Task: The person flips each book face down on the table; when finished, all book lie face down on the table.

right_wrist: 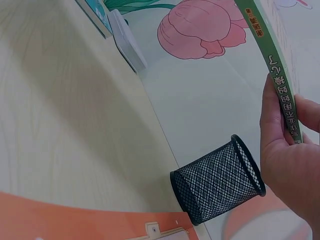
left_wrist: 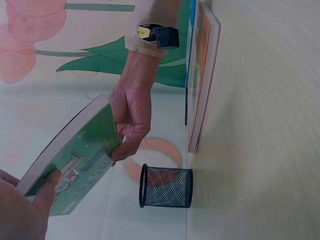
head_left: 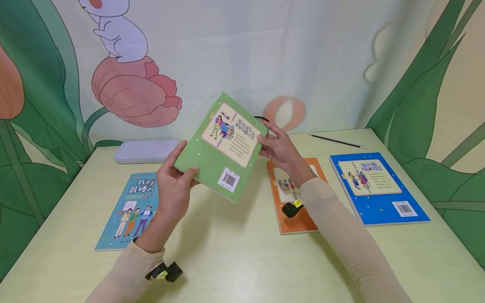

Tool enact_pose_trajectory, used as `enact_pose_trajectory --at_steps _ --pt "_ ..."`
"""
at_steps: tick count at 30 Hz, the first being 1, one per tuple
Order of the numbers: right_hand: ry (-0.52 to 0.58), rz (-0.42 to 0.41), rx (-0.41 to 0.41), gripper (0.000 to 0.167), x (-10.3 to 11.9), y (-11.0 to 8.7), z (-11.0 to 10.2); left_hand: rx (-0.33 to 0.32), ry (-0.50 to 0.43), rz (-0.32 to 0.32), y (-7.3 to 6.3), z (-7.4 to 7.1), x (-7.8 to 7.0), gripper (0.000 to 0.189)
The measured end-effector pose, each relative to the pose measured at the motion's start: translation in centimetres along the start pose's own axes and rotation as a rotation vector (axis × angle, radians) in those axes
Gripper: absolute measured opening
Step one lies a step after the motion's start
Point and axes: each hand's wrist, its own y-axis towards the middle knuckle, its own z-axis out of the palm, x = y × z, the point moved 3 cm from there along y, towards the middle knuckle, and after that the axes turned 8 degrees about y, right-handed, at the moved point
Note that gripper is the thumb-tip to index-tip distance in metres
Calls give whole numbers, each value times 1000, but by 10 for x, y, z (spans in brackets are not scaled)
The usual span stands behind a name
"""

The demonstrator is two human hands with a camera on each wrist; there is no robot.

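A green book is held up above the table, tilted, its back cover with the barcode facing me. My left hand grips its lower left edge, thumb on the cover. At the upper right edge my right hand pinches it between thumb and fingers. The right wrist view shows the green spine with lettering, held in the right hand. In the left wrist view both hands hold opposite ends of the green book.
A teal book lies at left, below a pale pencil case. An orange book, partly under the right arm, and a blue book lie at right. A pencil lies behind them. A black mesh pen holder stands at the back.
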Motion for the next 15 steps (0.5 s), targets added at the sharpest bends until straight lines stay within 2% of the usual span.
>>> enact_pose_trajectory --at_steps 10,15 --pt "-6 -4 -28 58 3 -1 -5 36 67 -22 2 -1 -1 63" --pt "-53 -7 -19 56 6 -3 -6 77 83 -80 3 -2 -1 61"
